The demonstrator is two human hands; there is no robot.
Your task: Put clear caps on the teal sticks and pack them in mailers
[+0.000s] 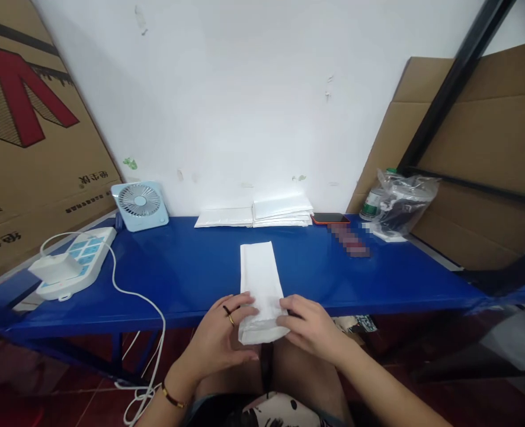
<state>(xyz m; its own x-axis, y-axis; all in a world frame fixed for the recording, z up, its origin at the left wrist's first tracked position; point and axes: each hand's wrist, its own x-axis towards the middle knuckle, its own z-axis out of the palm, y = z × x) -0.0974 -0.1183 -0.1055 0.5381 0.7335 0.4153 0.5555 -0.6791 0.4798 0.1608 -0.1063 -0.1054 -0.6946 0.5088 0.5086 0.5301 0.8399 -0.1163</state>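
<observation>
A long, flat white packet (262, 273) lies across the front edge of the blue table, its near end sticking out past the edge. This near end looks thin and slightly see-through. My left hand (222, 332) is at the packet's left side, fingertips resting on its top face. The left thumb is stretched out apart, below the near end. On the right side, my right hand (313, 326) has its fingers curled over the packet's edge; its thumb is hidden. Two stacks of similar white packets, a left stack (224, 217) and a right stack (282, 210), lie against the wall.
On the blue table (191, 261) stand a light blue fan (140, 204) and a white power strip (78, 264) with a cable hanging over the front edge. A phone (330, 218), a bottle (373, 203) and a clear plastic bag (400, 204) are at right. Cardboard (35, 178) flanks the left.
</observation>
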